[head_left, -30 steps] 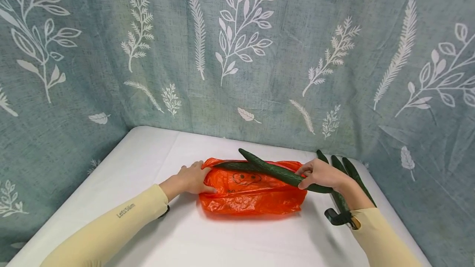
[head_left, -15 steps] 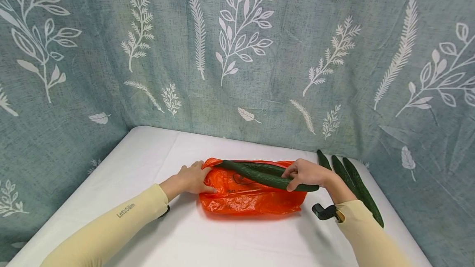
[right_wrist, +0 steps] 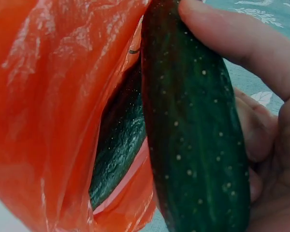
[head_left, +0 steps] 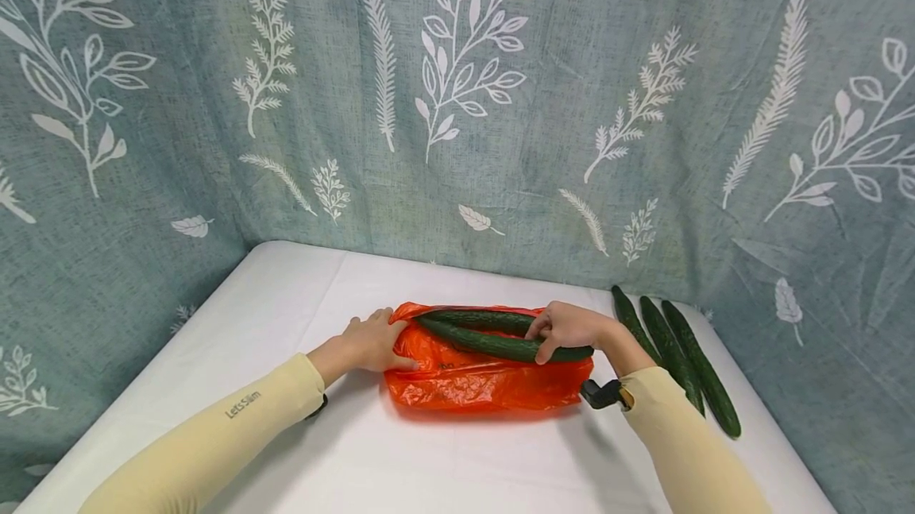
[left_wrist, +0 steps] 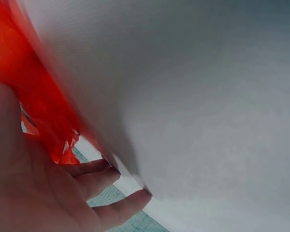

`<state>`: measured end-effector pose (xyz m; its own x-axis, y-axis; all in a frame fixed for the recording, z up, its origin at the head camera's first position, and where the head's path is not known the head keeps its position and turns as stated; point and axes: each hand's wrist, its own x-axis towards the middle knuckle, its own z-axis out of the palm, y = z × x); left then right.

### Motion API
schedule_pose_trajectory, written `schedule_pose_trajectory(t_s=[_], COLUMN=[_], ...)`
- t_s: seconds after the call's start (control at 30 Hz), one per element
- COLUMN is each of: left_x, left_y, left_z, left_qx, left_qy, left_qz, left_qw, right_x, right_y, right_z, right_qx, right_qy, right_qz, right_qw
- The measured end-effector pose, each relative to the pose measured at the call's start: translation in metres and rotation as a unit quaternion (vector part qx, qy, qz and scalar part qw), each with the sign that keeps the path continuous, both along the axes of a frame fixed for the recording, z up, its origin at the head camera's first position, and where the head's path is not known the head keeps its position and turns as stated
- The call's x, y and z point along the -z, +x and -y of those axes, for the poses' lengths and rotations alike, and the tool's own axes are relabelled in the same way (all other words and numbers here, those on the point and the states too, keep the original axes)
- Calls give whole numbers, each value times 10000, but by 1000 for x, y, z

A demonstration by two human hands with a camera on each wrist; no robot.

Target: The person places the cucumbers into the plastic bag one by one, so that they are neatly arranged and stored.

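Observation:
My right hand (head_left: 575,327) pinches a dark green cucumber (head_left: 486,342) near its right end, thumb in front. It lies slantwise over the mouth of an orange plastic bag (head_left: 486,391), its left tip inside the opening. Behind it, another cucumber (head_left: 465,315) lies in the bag; the right wrist view shows this inner cucumber (right_wrist: 118,140) between the plastic and the gripped one (right_wrist: 198,140). My left hand (head_left: 372,343) is spread at the bag's left end, thumb on the plastic. In the left wrist view, fingertips (left_wrist: 142,195) touch the white surface.
Three more cucumbers (head_left: 704,371) lie side by side on the white table (head_left: 300,284) at the right, by my right forearm. A patterned green-blue curtain (head_left: 357,101) hangs behind and along both sides of the table.
My right hand has moved left with the cucumber, lowering its raised left tip into the bag's opening. The left hand and the bag have stayed in place.

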<state>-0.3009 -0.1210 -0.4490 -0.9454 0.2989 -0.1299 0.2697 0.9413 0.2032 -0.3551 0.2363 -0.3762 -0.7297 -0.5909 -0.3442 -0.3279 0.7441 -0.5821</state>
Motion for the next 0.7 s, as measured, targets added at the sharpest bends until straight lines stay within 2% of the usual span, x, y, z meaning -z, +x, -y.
schedule_pose_trajectory(t_s=[0.33,0.7], left_x=[-1,0], left_y=[-1,0], left_z=[-1,-1], left_qx=[-29,-43], left_qy=[-43,-82], left_qz=[1,47], left_qw=[10000,9999], right_x=[7,23], right_y=[-15,-20], right_z=[6,3], right_qx=[-133,61], right_qy=[19,273], right_qz=[53,102], right_qw=[9999,9996])
